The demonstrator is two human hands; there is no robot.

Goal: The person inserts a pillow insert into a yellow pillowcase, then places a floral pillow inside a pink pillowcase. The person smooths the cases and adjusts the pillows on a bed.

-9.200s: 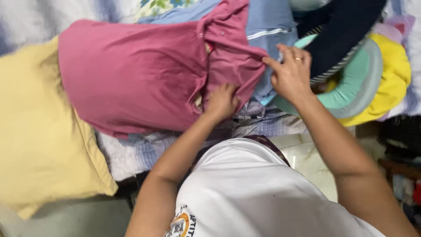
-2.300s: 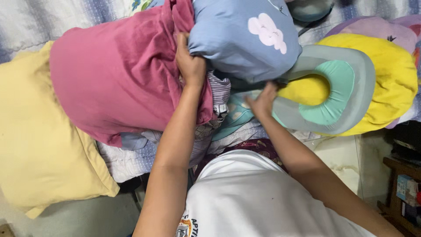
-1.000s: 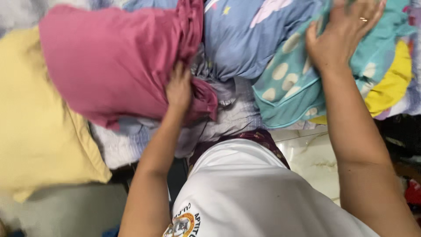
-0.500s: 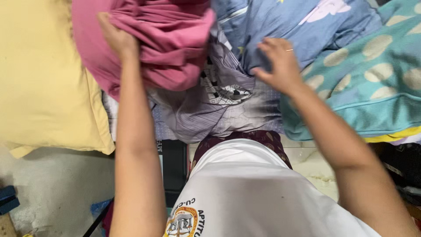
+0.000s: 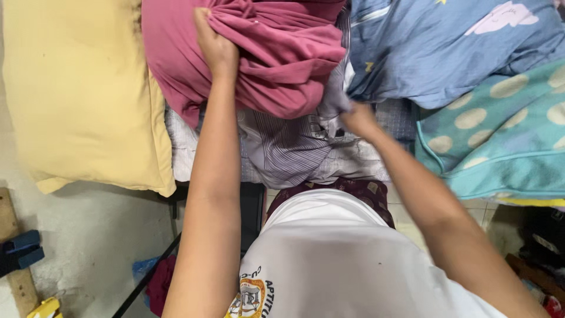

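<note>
Gripping the pink pillow at twelve o'clock, the left hand has its fingers closed on bunched cloth. The right hand, at one o'clock, pinches the striped cloth just under the pillow. A yellow pillow lies at ten o'clock, a dotted teal blanket at three. No labels show.

There is one camera only, worn on the head. It looks steeply down over the person's chest and both forearms to the bed edge, quite near, with some floor at lower left.
</note>
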